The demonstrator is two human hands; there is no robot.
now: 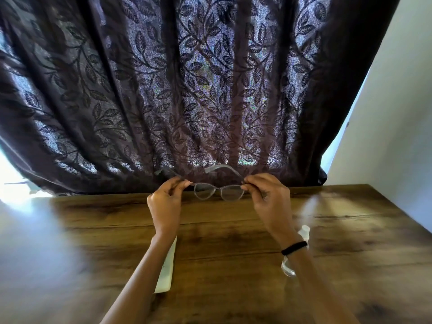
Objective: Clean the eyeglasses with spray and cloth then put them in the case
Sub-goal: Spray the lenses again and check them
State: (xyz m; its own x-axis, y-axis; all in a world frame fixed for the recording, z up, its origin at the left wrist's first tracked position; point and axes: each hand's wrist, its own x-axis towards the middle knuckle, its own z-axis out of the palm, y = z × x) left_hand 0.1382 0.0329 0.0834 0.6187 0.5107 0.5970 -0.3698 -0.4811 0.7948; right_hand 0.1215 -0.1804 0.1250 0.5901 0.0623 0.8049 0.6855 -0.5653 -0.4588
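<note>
Grey-framed eyeglasses (218, 191) are held up above the far edge of the wooden table (233, 242), temples unfolded and pointing away from me. My left hand (167, 203) pinches the frame's left hinge corner. My right hand (268, 197) pinches the right hinge corner. A clear spray bottle (304, 232) lies on the table, mostly hidden behind my right wrist. A flat white case-like object (167, 270) lies on the table, partly covered by my left forearm. I cannot see any cloth.
A dark leaf-patterned curtain (187, 90) hangs right behind the table's far edge. A white wall (402, 101) rises at the right. Strong glare washes out the table's left side (28, 230).
</note>
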